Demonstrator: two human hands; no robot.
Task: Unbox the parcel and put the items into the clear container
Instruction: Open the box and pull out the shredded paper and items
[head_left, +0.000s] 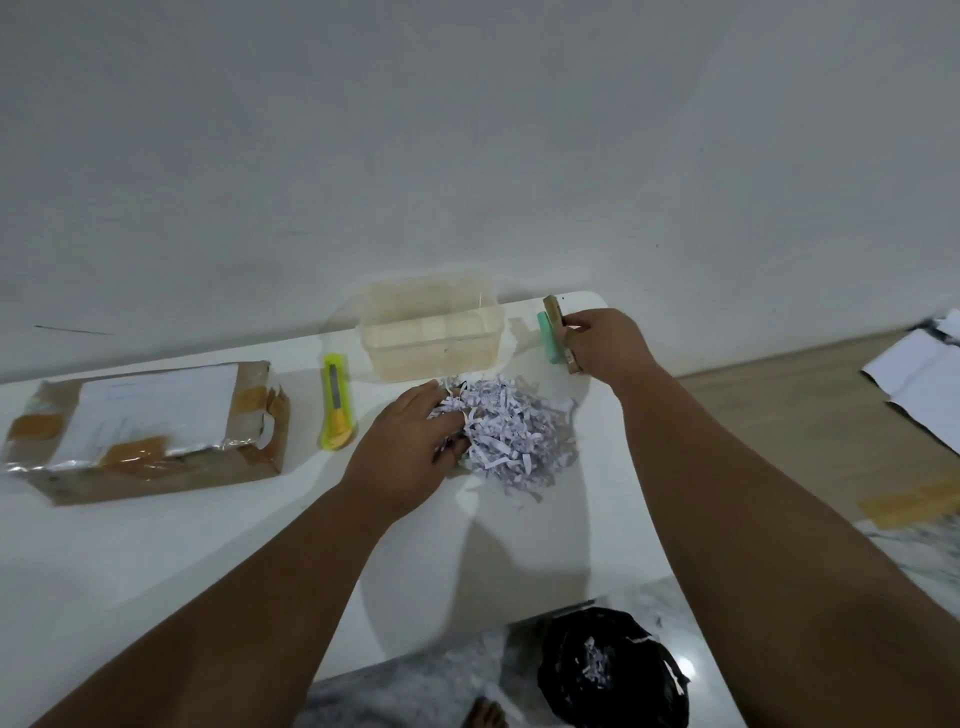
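We see the clear rectangular plastic container (432, 327) at twelve o'clock on the white desk (156, 545), seemingly empty. Just at its three o'clock, our right hand (605, 345) grips a mint-green bar and a brown wooden-looking piece (558, 335) together; pinched loosely, one could slip and miss the rim. Our left hand (405, 444) lies spread, fingers curled into the heap of white shredded paper (511, 434) at six o'clock of the container, so strips may get dragged in. The yellow utility knife (336, 410) and taped brown parcel (150, 431) sit toward nine o'clock; its label is unreadable.
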